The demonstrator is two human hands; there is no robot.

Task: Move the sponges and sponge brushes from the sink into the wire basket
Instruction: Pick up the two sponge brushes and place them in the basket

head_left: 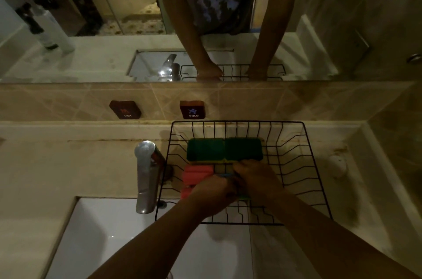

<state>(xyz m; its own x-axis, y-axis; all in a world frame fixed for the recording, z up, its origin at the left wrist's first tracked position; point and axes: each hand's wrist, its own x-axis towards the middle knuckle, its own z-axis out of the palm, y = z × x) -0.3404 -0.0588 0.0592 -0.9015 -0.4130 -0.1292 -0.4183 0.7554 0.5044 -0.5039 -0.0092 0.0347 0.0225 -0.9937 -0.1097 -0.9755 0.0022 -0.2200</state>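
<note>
The wire basket is black. In it lie two dark green sponges at 12 o'clock and a pink ribbed sponge at 9 o'clock. The sink is white, the tap silver.

The black wire basket sits on the stone desk at three o'clock of the chrome tap, holding two green-topped sponges at its twelve o'clock side.

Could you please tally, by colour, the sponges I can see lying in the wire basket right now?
Green-topped sponges: 2
Pink sponges: 2
Total clearly visible: 4
The left hand and right hand hide another item.
</note>
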